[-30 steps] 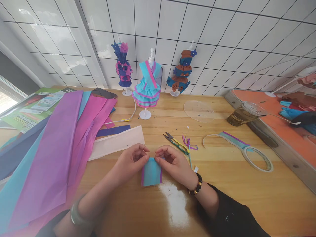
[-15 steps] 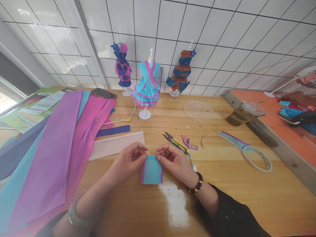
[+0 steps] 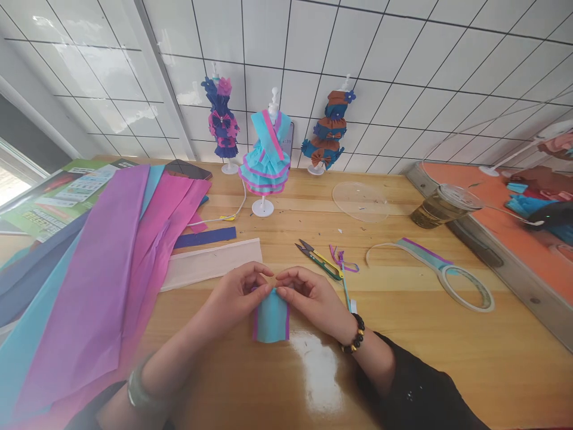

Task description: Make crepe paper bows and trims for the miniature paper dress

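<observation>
Between my hands is a small blue piece of crepe paper (image 3: 272,319) with purple strips along both sides. My left hand (image 3: 239,292) pinches its top edge near the left corner. On the other side, my right hand (image 3: 313,298) pinches the same edge, the two thumbs nearly touching. The paper's lower part hangs toward me over the table. Just beyond my right hand lie yellow-and-green thread snips (image 3: 320,260) and a few purple paper scraps (image 3: 342,260).
Long folded paper sheets (image 3: 89,269) cover the left side, beside a pale strip (image 3: 215,263). At the back stand small dress forms, one in a blue ruffled dress (image 3: 266,161). A tape roll (image 3: 465,289) and a drink cup (image 3: 441,206) are on the right.
My hands have moved closer together and slightly toward me. The paper's top edge is now gathered between the fingertips, and its body bows a little.
</observation>
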`<state>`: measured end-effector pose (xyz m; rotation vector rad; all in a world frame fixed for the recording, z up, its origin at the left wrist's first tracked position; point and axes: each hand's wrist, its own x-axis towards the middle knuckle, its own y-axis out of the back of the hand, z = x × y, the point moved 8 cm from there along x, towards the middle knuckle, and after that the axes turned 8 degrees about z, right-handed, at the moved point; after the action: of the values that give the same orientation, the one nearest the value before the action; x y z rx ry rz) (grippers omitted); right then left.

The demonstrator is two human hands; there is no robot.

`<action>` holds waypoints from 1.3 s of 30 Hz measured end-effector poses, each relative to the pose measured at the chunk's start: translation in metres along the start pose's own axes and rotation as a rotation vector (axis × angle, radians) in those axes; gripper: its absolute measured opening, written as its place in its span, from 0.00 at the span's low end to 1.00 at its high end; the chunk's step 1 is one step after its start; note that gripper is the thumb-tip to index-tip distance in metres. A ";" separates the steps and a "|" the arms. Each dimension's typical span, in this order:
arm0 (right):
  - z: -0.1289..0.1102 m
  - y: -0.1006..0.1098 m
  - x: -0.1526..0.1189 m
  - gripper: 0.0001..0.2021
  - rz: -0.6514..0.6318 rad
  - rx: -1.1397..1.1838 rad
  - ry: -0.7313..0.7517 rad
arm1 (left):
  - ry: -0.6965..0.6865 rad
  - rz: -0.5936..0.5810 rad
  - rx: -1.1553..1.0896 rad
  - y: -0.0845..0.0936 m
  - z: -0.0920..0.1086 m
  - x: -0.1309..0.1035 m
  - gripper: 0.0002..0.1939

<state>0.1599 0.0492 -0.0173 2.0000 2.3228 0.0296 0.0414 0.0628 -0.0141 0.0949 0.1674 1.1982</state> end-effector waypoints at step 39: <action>-0.003 -0.007 -0.001 0.08 -0.099 -0.001 0.010 | 0.019 0.005 0.004 -0.003 -0.005 0.001 0.10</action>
<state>0.1529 0.0476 -0.0148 1.8863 2.4243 0.0349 0.0434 0.0622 -0.0197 0.0873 0.1862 1.2039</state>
